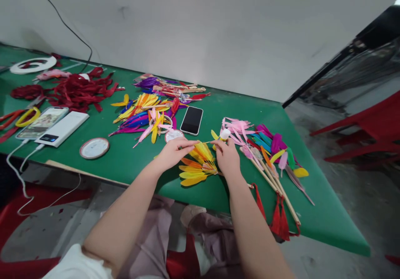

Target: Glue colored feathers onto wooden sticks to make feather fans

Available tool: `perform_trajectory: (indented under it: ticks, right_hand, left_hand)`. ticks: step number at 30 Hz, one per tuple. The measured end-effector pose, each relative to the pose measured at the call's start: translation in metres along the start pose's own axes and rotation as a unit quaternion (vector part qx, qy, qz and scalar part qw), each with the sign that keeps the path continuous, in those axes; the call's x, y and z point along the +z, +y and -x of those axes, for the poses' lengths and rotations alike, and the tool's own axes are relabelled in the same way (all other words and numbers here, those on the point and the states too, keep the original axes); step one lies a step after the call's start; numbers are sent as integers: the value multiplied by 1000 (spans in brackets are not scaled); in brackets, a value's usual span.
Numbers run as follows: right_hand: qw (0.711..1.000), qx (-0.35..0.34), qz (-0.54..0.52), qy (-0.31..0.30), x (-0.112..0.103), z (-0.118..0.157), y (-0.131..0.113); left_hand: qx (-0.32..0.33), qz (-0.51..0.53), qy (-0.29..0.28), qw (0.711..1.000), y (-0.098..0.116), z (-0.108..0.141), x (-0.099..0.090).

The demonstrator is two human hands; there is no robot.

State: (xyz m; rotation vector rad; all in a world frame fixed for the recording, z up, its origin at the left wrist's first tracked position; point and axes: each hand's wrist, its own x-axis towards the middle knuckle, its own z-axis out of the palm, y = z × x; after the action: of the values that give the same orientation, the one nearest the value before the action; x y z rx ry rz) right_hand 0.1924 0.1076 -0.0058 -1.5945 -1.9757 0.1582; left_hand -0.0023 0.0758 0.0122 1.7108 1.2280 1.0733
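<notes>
My left hand (pixel 173 153) is closed, its thumb and fingers pinched at one end of a thin pale strand (pixel 206 142). At the strand's other end my right hand (pixel 228 158) is closed too, fingertips pinching it. Whether the strand is thread or a feather's quill I cannot tell. A small white piece (pixel 224 134) shows just beyond the right fingertips; I cannot tell whether that hand holds it. Below and between both hands, a fan-shaped bunch of yellow and orange feathers (pixel 195 171) lies on the green table (pixel 137 162). Its stem end is partly hidden by my right hand.
Sticks with coloured feathers and red tassels (pixel 283 220) lie at right. Behind my hands are a dark-screened phone (pixel 191 120) and feather heaps (pixel 140 110). Leftward are a round lid (pixel 94 148), a power bank (pixel 62 129), scissors (pixel 28 116) and dark red ribbons (pixel 76 89).
</notes>
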Motion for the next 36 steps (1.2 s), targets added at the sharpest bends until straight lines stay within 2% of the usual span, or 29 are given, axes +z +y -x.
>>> perform_trajectory:
  ticks: [4,7,11,18,24,32,36]
  right_hand:
    - [1000,8,18,-1,4,-1,1]
    - [1000,12,12,4,5,-2,3]
    - [1000,22,-11,-7,5,-2,5]
    - [996,44,-77,-13,2,1,7]
    - [986,47,-158,30,-2,4,9]
    - [972,40,-227,41,-5,3,8]
    - [972,33,-232,33,-8,3,6]
  left_hand:
    - [-83,97,-18,992,1,2,2]
    - [-106,129,-9,986,2,3,4]
    - [-107,150,31,982,6,2,2]
    - [-78,217,58,971,2,0,-1]
    - [-80,279,78,954,2,0,-4]
    - [-134,383,119,906,0,-4,-6]
    - [-147,396,112,900,4,-3,-8]
